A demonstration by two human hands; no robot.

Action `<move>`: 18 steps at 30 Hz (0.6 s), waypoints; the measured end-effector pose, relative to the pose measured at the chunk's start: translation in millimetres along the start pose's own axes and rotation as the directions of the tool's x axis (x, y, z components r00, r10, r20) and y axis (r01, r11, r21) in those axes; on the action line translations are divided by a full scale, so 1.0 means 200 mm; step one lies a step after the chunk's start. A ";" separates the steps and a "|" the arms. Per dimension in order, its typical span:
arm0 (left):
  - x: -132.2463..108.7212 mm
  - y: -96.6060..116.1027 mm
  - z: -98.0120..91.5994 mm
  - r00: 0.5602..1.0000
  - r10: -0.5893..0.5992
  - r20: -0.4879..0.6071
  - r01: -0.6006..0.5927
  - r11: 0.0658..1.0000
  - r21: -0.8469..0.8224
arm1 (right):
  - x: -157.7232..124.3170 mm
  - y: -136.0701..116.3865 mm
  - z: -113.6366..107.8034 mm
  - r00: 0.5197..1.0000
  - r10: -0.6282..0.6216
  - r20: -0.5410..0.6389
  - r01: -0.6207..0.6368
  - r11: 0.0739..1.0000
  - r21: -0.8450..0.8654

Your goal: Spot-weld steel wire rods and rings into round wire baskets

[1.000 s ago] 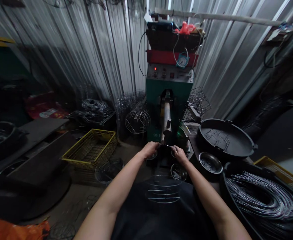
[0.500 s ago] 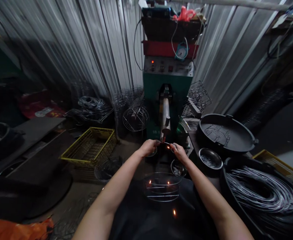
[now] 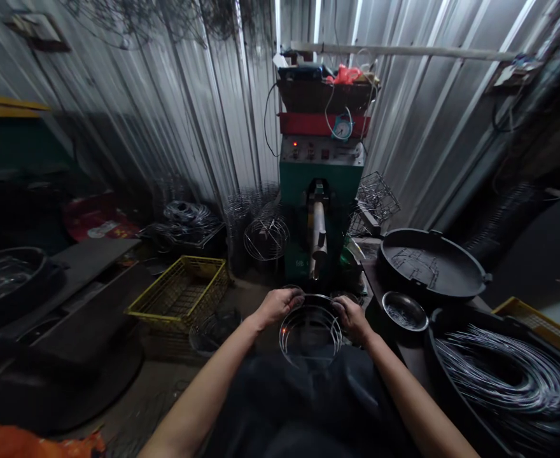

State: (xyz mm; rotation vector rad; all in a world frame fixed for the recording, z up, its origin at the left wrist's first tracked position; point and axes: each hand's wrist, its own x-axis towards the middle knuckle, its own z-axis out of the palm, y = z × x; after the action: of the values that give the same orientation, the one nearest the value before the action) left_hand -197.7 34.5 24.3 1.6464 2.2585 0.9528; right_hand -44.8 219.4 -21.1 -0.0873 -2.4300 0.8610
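A round wire rack (image 3: 317, 296) with thin metal rings and cross wires is held out in front of my dark apron. My left hand (image 3: 280, 304) pinches its far rim on the left side. On the right side of the same rim, my right hand (image 3: 353, 317) grips with fingers closed. Just beyond the rack, a metal electrode arm (image 3: 318, 232) juts from a green spot-welding machine (image 3: 293, 191); a gap shows between its tip and the rim. One small orange spark glows near the rack's left side.
On the left stands a yellow wire basket (image 3: 137, 310). Wire rings (image 3: 266, 238) lean beside the machine. To the right are a wide black pan (image 3: 466, 280), a small metal bowl (image 3: 411, 326) of short pieces, and a big tub holding a wire bundle (image 3: 513, 369).
My hands have drawn the wire rack down and back from the electrode tip, and it now tilts so its round face shows. Most sparks are gone. The view has tipped upward.
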 end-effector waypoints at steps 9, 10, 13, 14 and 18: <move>-0.48 -0.16 0.03 0.833 -0.463 -0.303 0.102 0.666 -0.739 | -0.09 -0.18 -0.08 0.986 -0.060 -0.155 0.057 0.998 -0.025; -0.53 -0.20 0.09 0.770 -0.586 -0.252 0.163 0.562 -0.811 | -0.08 -0.19 -0.08 0.985 -0.017 -0.172 0.018 1.000 0.009; -0.69 -0.25 0.29 0.650 -0.732 0.203 0.426 0.131 -0.895 | -0.09 -0.20 -0.08 0.976 0.129 -0.174 -0.111 0.987 0.114; -0.73 -0.23 0.35 0.647 -0.696 0.311 0.447 0.016 -0.894 | -0.09 -0.20 -0.08 0.971 0.175 -0.165 -0.152 0.978 0.145; -0.81 -0.10 0.42 0.761 -0.541 0.358 0.288 -0.212 -0.934 | -0.14 -0.15 -0.04 0.947 0.289 -0.141 -0.249 0.936 0.250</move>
State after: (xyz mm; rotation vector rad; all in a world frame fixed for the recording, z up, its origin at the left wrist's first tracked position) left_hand -111.6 -82.9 -87.9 -0.0110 1.0718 1.8322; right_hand -13.6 194.4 -10.7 -0.4024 -2.1675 1.1973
